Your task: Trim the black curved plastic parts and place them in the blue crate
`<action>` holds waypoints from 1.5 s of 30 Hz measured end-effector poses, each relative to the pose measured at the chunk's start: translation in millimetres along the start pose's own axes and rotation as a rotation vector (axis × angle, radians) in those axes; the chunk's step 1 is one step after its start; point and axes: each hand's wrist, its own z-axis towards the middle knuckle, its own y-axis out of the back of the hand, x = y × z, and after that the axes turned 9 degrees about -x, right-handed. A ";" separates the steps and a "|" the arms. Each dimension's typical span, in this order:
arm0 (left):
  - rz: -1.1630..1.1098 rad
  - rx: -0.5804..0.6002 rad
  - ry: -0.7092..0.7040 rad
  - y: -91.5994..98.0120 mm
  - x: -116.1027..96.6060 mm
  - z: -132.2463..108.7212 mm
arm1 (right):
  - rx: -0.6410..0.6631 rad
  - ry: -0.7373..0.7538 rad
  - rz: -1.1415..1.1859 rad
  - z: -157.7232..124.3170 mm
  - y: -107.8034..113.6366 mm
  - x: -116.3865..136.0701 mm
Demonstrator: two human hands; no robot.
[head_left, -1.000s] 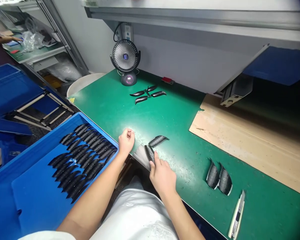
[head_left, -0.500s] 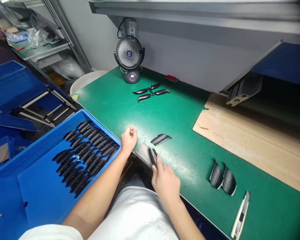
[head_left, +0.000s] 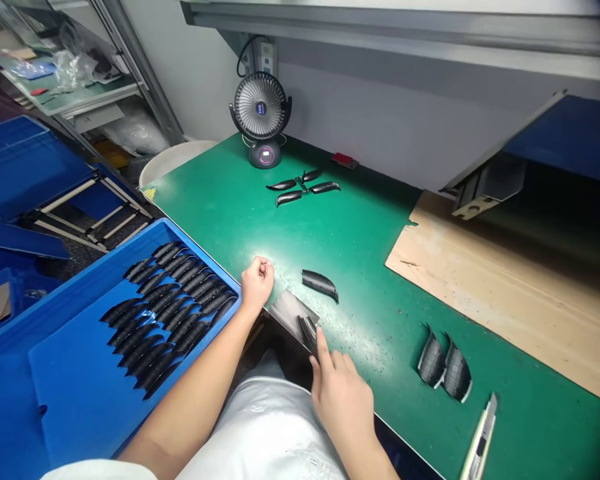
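My left hand (head_left: 257,285) rests as a closed fist on the green mat (head_left: 260,227), close to the rim of a blue tray (head_left: 200,291). The tray's blue insert holds several rows of black curved pieces (head_left: 165,313). My right hand (head_left: 341,395) pinches a black ribbed piece (head_left: 309,333) at the mat's front edge, over a grey flat sheet (head_left: 289,312). Another black piece (head_left: 320,285) lies just beyond. Farther right sit two larger ribbed shells (head_left: 444,368), and a utility knife (head_left: 479,440) lies near the corner. Several slim black pieces (head_left: 303,189) lie at the back.
A small desk fan (head_left: 261,113) stands at the back of the bench, a white round tub (head_left: 175,160) behind its left corner. A cardboard sheet (head_left: 495,287) covers the right side. Blue crates (head_left: 25,160) and metal shelving stand to the left.
My right hand has moved toward me, bringing the ribbed piece along the mat's edge. The loose black piece beyond it now points down to the right. My left hand has stayed put.
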 end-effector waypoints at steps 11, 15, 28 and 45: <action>-0.030 0.005 -0.012 -0.6 2.8 -1.2 | -0.004 0.100 -0.116 -4.6 -0.1 9.4; -0.024 0.001 -0.017 0.3 2.9 -1.1 | 0.045 0.014 -0.025 7.7 -2.2 16.4; -0.004 -0.010 -0.029 -1.3 2.8 -0.4 | 0.124 -0.096 0.033 9.3 0.9 -3.6; 0.031 -0.017 -0.064 -2.0 7.1 -0.9 | 0.135 -0.093 0.054 18.5 2.2 5.9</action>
